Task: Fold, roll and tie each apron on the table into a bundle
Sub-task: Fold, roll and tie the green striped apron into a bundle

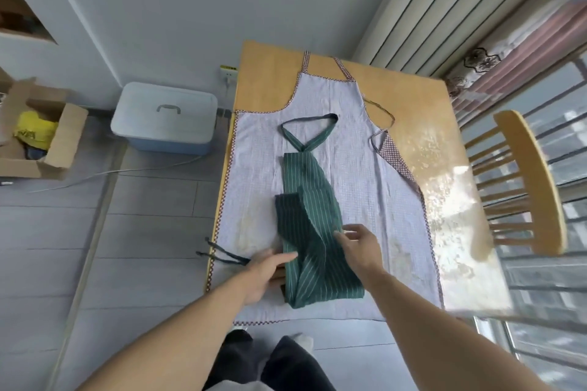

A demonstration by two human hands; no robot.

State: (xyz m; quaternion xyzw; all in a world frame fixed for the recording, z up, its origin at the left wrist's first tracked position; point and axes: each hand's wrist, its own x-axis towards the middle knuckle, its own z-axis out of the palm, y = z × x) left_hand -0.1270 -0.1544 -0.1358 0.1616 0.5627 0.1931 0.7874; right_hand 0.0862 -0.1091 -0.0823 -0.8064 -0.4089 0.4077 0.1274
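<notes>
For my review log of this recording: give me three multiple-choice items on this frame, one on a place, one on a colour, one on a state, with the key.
1. Where does the green striped apron lie?
A. on the pale blue apron
B. on the chair
C. on the floor

2. What colour is its neck loop?
A. red
B. dark green
C. yellow

3. What state is the green striped apron in?
A. rolled and tied
B. spread flat
C. folded into a narrow strip

Key: 1 A, pale blue cloth shows all around it. 2 B, it matches the apron. 3 C, both hands, left and right, rest on its folds.

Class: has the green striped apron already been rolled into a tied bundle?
No: the green striped apron lies folded lengthwise, flat and unrolled.
</notes>
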